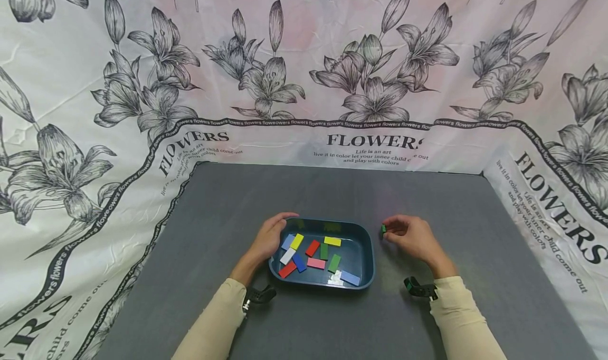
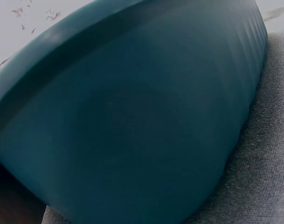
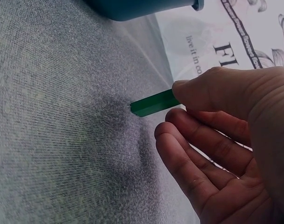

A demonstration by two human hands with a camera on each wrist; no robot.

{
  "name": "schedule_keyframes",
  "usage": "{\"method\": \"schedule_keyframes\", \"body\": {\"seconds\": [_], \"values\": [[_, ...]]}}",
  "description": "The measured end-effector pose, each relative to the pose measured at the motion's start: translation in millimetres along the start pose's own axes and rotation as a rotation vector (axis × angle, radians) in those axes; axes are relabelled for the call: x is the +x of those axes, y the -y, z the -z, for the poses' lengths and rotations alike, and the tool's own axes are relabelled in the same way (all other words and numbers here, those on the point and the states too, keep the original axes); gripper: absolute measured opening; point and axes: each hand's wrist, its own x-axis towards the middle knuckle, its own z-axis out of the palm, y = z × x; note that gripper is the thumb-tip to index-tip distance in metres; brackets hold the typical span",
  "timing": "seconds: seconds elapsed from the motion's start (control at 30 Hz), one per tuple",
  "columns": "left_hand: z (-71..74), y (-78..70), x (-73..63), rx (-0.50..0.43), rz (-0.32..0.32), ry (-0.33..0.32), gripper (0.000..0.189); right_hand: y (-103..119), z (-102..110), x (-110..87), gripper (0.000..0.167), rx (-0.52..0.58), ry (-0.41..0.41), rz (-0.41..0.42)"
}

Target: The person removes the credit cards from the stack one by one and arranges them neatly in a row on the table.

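A blue-green tray lies on the grey surface. My left hand holds it at the back left corner, its fingers reaching along the back rim. In the left wrist view the tray's outer wall fills most of the picture, so the grip itself is hidden there. Right of the tray, my right hand pinches a small green block between thumb and forefinger. The block's free end is close to the grey cloth; whether it touches is unclear. The other right fingers are loosely bent below it.
Inside the tray lie several flat coloured blocks, among them a pink block, a white block and a light blue block. A cloth wall with printed flowers stands behind the grey table and at its sides.
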Motion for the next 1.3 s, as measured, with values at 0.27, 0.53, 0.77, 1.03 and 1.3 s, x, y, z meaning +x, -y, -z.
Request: {"method": "schedule_keyframes", "body": {"seconds": [0.27,0.53,0.77,1.03,1.3], "values": [[0.1,3.1,-0.2,0.003,-0.003,-0.002,0.044,-0.9,0.7,-2.1,0.026,-0.005,-0.009,0.005],[0.3,3.9,-0.2,-0.002,-0.014,0.000,0.044,-0.6,4.5,-4.9,0.027,-0.011,-0.010,0.010],[0.5,3.6,0.1,-0.007,-0.007,0.001,0.044,-0.8,8.7,-7.5,0.028,-0.016,-0.016,0.008],[0.8,6.9,0.3,0.000,-0.009,-0.003,0.044,-0.7,14.9,-10.9,0.032,-0.046,-0.045,0.019],[1.7,10.1,0.6,0.013,-0.008,0.002,0.044,3.5,20.8,-12.6,0.032,-0.056,-0.064,0.021]]}}
